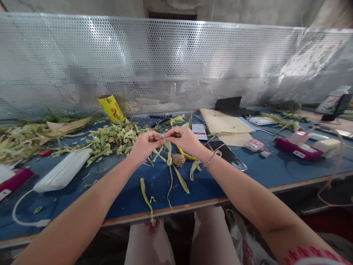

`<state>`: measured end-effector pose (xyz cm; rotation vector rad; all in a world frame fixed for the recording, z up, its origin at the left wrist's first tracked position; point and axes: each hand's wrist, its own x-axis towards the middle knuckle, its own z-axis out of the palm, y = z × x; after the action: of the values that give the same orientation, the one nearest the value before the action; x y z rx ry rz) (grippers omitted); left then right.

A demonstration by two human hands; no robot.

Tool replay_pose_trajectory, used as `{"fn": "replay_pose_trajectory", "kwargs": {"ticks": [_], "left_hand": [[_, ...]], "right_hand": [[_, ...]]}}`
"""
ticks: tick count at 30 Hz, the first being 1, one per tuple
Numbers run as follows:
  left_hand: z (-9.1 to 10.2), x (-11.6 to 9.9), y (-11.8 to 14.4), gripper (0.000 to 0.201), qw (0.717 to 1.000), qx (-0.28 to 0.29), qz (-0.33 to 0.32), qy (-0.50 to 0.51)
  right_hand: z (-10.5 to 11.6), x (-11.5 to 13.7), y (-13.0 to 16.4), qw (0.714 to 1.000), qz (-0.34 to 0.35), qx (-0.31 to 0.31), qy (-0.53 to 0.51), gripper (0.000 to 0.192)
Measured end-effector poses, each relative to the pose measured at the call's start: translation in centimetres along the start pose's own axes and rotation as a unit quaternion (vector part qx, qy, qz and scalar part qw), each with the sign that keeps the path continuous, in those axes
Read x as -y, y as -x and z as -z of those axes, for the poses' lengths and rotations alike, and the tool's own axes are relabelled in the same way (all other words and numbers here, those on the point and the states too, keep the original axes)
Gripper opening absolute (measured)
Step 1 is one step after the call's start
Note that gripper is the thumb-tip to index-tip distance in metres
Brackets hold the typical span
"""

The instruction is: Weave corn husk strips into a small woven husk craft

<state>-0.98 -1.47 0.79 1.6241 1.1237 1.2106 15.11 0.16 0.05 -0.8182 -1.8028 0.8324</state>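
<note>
1 leaf strip near the brown ball, top sensibly pinched by left hand and right hand, looks light, tearable.

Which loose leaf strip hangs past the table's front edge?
The left leaf strip, its tip dangling above the left knee; the other strip, just below the brown lump, lies wholly on the blue tabletop.

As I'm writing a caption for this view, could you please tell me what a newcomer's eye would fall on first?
Probably the yellow tube before the perforated metal screen, left of centre. Next come the left hand and right hand, meeting mid-picture above the blue tabletop, with a pale plant strip where they meet.
</note>
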Motion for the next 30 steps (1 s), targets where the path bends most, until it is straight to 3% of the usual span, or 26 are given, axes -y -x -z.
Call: {"fn": "replay_pose_trajectory", "kwargs": {"ticks": [7,12,17,21,23,26,30], "left_hand": [[-0.1,-0.1,0.1,0.033,0.999,0.019,0.003,-0.033],[-0.3,0.1,0.2,0.027,0.996,-0.011,-0.038,-0.081],[-0.4,0.1,0.5,0.012,0.973,-0.049,-0.101,-0.203],[-0.4,0.1,0.6,0.016,0.964,-0.057,-0.105,-0.236],[-0.4,0.0,0.5,0.018,0.977,-0.051,-0.080,-0.190],[-0.5,0.0,0.3,0.016,0.999,-0.022,0.001,-0.035],[-0.4,0.1,0.0,0.016,0.984,0.003,0.106,0.144]], "right_hand": [[-0.1,0.2,0.2,1.000,0.006,0.006,0.007,0.009],[-0.2,-0.4,-0.1,1.000,-0.002,0.001,0.008,0.016],[-0.8,-0.4,0.0,1.000,-0.015,-0.015,0.010,0.011],[-1.2,0.1,0.5,0.997,0.017,-0.039,0.060,0.015],[-1.3,0.3,0.7,0.994,0.050,-0.042,0.084,0.019],[-1.2,0.5,0.9,0.984,0.113,-0.031,0.133,0.027],[-1.2,0.3,0.9,0.957,0.192,0.011,0.218,0.037]]}}
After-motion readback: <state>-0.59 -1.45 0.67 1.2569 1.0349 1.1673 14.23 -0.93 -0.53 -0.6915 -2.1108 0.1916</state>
